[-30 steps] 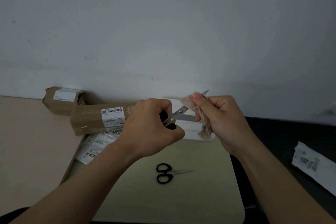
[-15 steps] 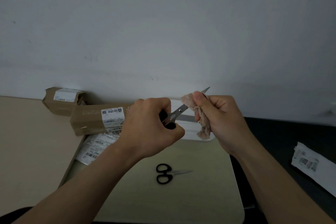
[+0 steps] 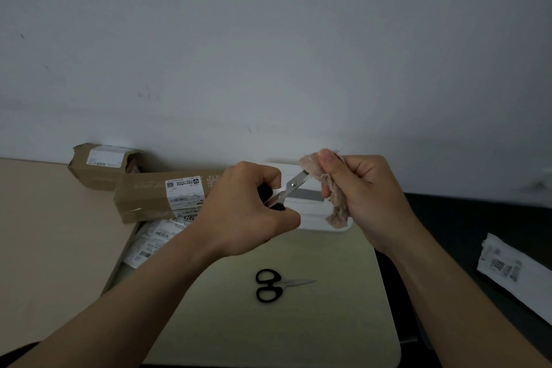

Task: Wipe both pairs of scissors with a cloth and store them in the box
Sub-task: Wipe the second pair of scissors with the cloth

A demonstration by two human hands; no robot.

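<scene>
Two pairs of black-handled steel scissors are in view. One pair (image 3: 291,188) is held up, its handles mostly hidden inside the left hand (image 3: 251,212), whose fingers are curled tight around them; its blade tips vanish into the crumpled pinkish-grey cloth (image 3: 331,188). The right hand (image 3: 363,191) pinches that cloth around the blades, thumb pressing on top. Behind both hands, the flat white box (image 3: 310,219) is largely covered, so whether it is open is unclear. The other pair (image 3: 270,285) lies closed on the pale desk (image 3: 313,331), near the person.
</scene>
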